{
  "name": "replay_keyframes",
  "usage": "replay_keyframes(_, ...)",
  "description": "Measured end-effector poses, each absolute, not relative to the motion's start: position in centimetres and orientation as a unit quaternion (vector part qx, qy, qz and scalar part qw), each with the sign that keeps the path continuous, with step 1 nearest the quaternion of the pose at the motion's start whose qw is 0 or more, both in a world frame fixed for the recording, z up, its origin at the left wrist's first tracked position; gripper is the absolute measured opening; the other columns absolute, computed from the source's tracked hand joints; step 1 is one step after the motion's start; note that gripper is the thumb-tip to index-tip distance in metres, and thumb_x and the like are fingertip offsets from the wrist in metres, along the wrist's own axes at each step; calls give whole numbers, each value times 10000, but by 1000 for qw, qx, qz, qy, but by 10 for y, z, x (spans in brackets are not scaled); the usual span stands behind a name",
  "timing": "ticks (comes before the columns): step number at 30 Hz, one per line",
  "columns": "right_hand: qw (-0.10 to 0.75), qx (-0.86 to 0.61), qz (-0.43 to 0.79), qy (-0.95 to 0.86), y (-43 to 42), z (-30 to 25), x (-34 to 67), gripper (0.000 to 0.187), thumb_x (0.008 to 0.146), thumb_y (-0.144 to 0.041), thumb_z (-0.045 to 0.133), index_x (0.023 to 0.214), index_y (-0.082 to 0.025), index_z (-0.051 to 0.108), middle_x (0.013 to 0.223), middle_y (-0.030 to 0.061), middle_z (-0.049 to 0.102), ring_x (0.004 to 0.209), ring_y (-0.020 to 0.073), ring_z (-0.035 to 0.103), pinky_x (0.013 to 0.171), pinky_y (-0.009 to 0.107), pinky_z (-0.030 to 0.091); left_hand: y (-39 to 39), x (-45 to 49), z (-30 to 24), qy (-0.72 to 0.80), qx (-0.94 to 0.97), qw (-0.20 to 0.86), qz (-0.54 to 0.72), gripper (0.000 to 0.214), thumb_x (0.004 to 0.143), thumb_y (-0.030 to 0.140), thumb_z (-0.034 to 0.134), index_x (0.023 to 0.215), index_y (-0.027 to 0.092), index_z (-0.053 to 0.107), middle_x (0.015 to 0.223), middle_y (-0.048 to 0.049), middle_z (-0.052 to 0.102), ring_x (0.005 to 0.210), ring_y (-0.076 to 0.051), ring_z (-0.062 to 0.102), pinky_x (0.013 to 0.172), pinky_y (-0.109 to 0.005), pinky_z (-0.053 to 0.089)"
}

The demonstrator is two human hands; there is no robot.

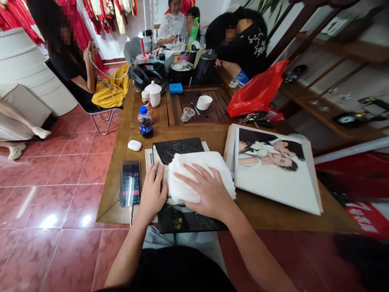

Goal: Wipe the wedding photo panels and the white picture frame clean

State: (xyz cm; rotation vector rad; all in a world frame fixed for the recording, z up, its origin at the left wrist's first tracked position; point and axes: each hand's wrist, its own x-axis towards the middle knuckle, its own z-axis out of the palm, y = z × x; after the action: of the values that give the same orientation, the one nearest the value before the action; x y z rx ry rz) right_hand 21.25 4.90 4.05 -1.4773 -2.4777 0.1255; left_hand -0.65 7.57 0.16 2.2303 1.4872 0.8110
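Observation:
Under my right hand [206, 186] lies a thick white cloth [220, 166], fluffy at the edges; the fingers are spread flat across it. The cloth rests on a dark panel [179, 148] with gold flecks, whose near part [194, 221] juts past the table's front edge. My left hand [154, 188] lies at the panel's left side, fingers stretched out, beside the cloth. Part of the panel is hidden beneath the cloth and hands. A phone [130, 184] with a lit screen and a cable is left of my left hand. To the right rests a stack of photo boards [273, 186] with a couple's portrait on top.
On the wooden table [121, 142] stand a blue-capped bottle [145, 123], a lidded white cup [153, 95] and a white earphone case [134, 145]. Further back are a white bowl [204, 102], a red plastic bag [255, 95] and a dark kettle [206, 67]. Several people sit around.

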Motion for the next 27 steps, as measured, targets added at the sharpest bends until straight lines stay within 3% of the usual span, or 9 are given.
replay_keyframes(6, 101, -478, 47, -871, 58, 44, 222, 762, 826, -452, 683, 1543, -351, 450, 1625, 93, 402, 1446, 386, 379, 1124, 600, 262, 76, -7, 1, 522, 783, 178, 290, 490, 1033, 202, 410, 1522, 193, 430, 1628, -151, 378, 1541, -295, 303, 1248, -545, 317)
replay_keyframes(12, 115, -546, 8, -829, 71, 38, 248, 653, 888, -429, 620, 1520, -334, 486, 1596, 99, 446, 1418, 368, 423, 1068, 559, 341, 76, -7, -1, 521, 779, 178, 300, 488, 1033, 215, 410, 1520, 210, 434, 1617, -144, 398, 1528, -299, 327, 1239, -558, 331)
replay_keyframes(22, 100, -493, 6, -864, 80, 35, 214, 710, 923, -541, 568, 1574, -314, 400, 1624, 140, 389, 1451, 400, 347, 1104, 622, 250, 76, -7, 1, 519, 783, 181, 291, 516, 1019, 196, 417, 1535, 208, 418, 1635, -151, 371, 1549, -306, 285, 1243, -566, 317)
replay_keyframes(27, 99, -476, 18, -874, 84, 37, 208, 728, 917, -550, 582, 1582, -333, 381, 1647, 119, 355, 1459, 394, 339, 1113, 611, 253, 76, -8, 2, 518, 785, 187, 285, 535, 1011, 183, 424, 1545, 203, 404, 1641, -153, 360, 1552, -308, 279, 1247, -570, 306)
